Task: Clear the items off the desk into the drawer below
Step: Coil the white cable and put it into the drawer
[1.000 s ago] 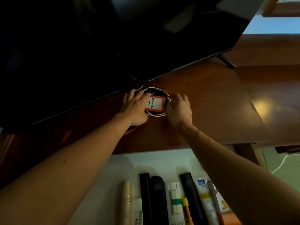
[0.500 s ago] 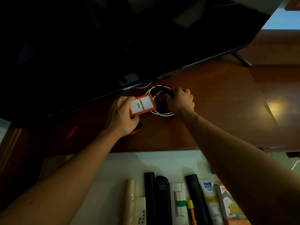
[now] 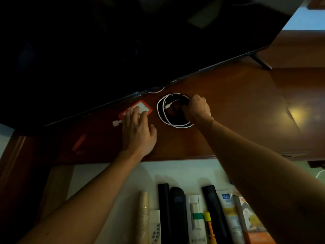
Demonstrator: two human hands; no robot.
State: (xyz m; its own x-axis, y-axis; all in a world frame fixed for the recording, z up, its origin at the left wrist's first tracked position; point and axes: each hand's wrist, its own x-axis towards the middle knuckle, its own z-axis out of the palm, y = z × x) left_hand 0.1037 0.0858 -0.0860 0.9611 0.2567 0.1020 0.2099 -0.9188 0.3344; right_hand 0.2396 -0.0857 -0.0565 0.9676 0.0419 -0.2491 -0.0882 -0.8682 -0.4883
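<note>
An orange-framed badge holder (image 3: 144, 106) lies flat on the brown wooden desk (image 3: 237, 110), just in front of the dark screen. My left hand (image 3: 138, 131) rests over the badge's near end with its fingers spread, holding nothing. To the right lies a coil of white and black cables (image 3: 168, 110). My right hand (image 3: 197, 110) is closed on the coil's right side. Below the desk edge the open drawer (image 3: 109, 182) shows its pale bottom.
A large dark screen (image 3: 123, 50) leans over the back of the desk; its stand foot (image 3: 260, 61) is at the right. A red lanyard (image 3: 79, 142) trails left. The drawer holds several items in a row: remotes (image 3: 177, 213), a tube (image 3: 228, 213), boxes, a roll.
My left hand has set the badge down flat on the desk further left and opened over it. My right hand has closed around the cable coil.
</note>
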